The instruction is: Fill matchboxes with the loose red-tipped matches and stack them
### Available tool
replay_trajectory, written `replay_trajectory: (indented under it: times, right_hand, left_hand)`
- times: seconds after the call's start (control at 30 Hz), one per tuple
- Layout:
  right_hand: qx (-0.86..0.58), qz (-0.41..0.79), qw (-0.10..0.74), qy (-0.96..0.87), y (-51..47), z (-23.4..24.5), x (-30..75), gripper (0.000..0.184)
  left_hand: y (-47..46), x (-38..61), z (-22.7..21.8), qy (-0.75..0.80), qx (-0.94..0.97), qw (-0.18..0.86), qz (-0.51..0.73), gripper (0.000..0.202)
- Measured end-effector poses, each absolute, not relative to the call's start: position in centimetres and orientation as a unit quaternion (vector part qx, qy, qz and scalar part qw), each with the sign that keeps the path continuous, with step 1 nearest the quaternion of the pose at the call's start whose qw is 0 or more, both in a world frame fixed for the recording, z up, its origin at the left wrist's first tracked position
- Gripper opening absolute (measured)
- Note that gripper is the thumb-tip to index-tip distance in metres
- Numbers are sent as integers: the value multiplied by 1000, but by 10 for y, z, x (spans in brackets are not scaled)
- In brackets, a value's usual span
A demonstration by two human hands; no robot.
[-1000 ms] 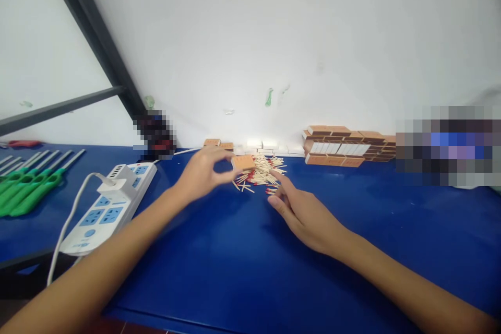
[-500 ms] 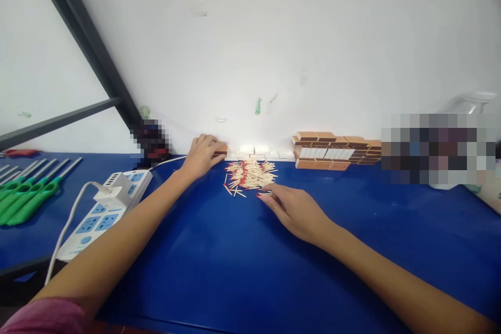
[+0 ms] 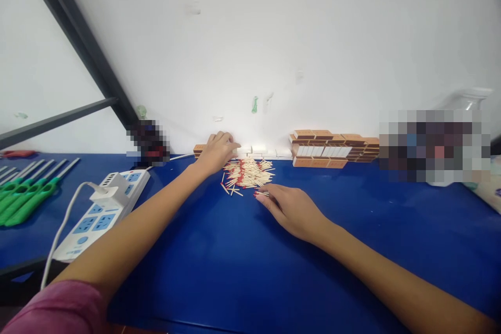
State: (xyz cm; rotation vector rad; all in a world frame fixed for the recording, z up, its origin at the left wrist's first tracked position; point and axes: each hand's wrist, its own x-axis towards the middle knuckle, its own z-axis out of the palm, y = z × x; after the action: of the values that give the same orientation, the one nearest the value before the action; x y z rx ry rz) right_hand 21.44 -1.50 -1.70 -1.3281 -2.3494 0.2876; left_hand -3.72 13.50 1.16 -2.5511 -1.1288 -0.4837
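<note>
My left hand (image 3: 219,152) is at the left end of a row of white matchbox trays (image 3: 270,152) against the wall. Its fingers are curled round the end tray, which they mostly hide. Just left of this hand lie brown matchboxes (image 3: 199,150). My right hand (image 3: 293,210) rests low over the blue table, closed on a few matches (image 3: 263,193) whose red heads stick out past the thumb. Between the hands lies a loose heap of red-headed matches (image 3: 250,172), with several strays at its front left.
Stacked brown matchboxes (image 3: 319,163) stand right of the trays by the wall. On the left are a white power strip (image 3: 104,214) with a plugged-in charger and several green lighters (image 3: 29,201). A dark metal frame (image 3: 74,36) slants up the left side.
My left hand has moved right, from a brown matchbox to the white trays, leaving the brown boxes at its left. My right hand stays closed on the matches, almost still.
</note>
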Motion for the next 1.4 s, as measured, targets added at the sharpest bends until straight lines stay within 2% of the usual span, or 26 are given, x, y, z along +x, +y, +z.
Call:
replay_trajectory:
  times: [0.13, 0.27, 0.37, 0.47, 0.63, 0.8, 0.93, 1.03, 1.2, 1.4]
  right_hand:
    - [-474, 100, 224, -846, -15, -18, 214, 38]
    - [-490, 66, 270, -826, -7, -16, 223, 45]
    - [-518, 64, 304, -797, 5, -17, 236, 33]
    - [-483, 123, 297, -815, 14, -20, 245, 20]
    - [-464, 162, 259, -831, 15, -27, 238, 21]
    - [-493, 176, 235, -819, 18, -33, 229, 15]
    - [-505, 143, 202, -827, 18, -34, 227, 14]
    - [-504, 99, 170, -841, 15, -34, 228, 14]
    - [-480, 46, 139, -865, 14, -37, 232, 16]
    - [-450, 67, 162, -876, 5, -22, 232, 17]
  left_hand:
    - [146, -18, 12, -398, -890, 140, -175, 15]
    - [148, -14, 18, -404, -887, 126, -185, 11]
    - [133, -21, 30, -404, -884, 117, -205, 10]
    - [100, -32, 40, -398, -882, 106, -228, 14]
    - [26, -39, 31, -323, -921, -3, -219, 18]
    - [-13, -31, 2, -306, -927, -96, -193, 11]
    - [-15, -31, -15, -307, -915, -151, -215, 35]
    - [-13, -34, -17, -326, -904, -171, -219, 45]
    - [-11, -39, -17, -345, -894, -185, -218, 51]
    - [-10, -39, -19, -361, -882, -193, -231, 60]
